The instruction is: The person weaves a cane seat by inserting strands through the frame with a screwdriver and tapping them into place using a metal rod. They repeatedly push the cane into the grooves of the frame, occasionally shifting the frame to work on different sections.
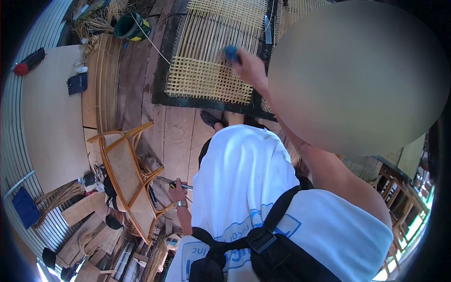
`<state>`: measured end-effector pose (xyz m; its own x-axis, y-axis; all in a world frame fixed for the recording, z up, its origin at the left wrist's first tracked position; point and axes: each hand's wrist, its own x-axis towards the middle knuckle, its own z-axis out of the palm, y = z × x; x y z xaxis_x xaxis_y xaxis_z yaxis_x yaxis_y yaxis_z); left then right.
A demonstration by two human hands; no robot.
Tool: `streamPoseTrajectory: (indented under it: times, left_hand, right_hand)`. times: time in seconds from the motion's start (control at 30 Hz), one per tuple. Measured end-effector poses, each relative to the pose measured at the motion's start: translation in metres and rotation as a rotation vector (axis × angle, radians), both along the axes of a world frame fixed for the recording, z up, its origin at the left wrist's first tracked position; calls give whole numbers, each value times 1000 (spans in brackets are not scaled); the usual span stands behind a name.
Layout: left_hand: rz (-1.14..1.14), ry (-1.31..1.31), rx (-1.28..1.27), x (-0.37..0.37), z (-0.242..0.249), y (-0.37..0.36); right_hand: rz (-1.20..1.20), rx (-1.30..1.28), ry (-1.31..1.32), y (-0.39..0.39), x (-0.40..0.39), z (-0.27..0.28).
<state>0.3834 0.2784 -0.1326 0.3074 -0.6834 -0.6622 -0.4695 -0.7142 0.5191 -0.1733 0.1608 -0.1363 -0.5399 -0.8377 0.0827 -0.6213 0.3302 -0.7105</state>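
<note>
My right hand [250, 66] reaches out over a woven cane panel [206, 79] set in a dark frame [199, 100]. Its fingers close round a small blue object [230, 52], smeared by motion, whose kind I cannot tell. Below the blue object the strips form a tight grid, while loose parallel strands run above it. Down by my left side, my left hand [177, 190], with a watch at the wrist, is shut on a tool with a yellow-and-black handle and a metal shaft [188, 187]. A flat blade-like tool [268, 30] lies along the frame's right side.
A rattan chair [124, 171] lies tipped on the plank floor [176, 124] to my left. Near the upper left stand a dark green bucket [132, 27] and bundles of loose fibre [110, 14]. A pale board [51, 117] leans there. A large grey blur hides the upper right.
</note>
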Motion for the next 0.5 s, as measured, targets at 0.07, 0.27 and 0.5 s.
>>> streamPoseTrajectory:
  times: [0.07,0.27,0.5]
  left_hand:
    - [-79,-63,-3,4,-7,11]
    - [-262,-161,-13,94,-110,79]
    - [-224,-316,18,29,-12,66]
  right_hand:
    - [278,128,116,39,24,-17]
    - [304,283,-17,68,-30,13]
    - [-353,21,308,42,-210,14]
